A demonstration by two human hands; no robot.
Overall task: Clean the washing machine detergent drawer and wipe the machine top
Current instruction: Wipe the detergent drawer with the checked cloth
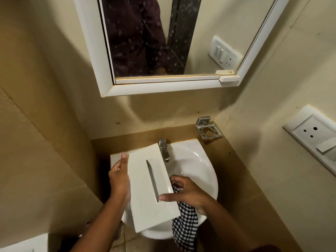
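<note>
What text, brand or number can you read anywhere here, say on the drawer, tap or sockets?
None can be read.
Detergent drawer: plain white front, no marking visible.
Tap: bare metal, no brand visible.
Wall socket plate: only pin holes and switches.
Checked cloth in the right hand: pattern only.
Left hand covers part of the drawer's edge.

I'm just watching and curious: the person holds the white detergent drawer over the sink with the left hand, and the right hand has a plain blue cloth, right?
Nearly. In the head view the cloth in the right hand is black-and-white checked, not plain blue. The rest stands: the left hand holds the white detergent drawer over the sink.
</note>
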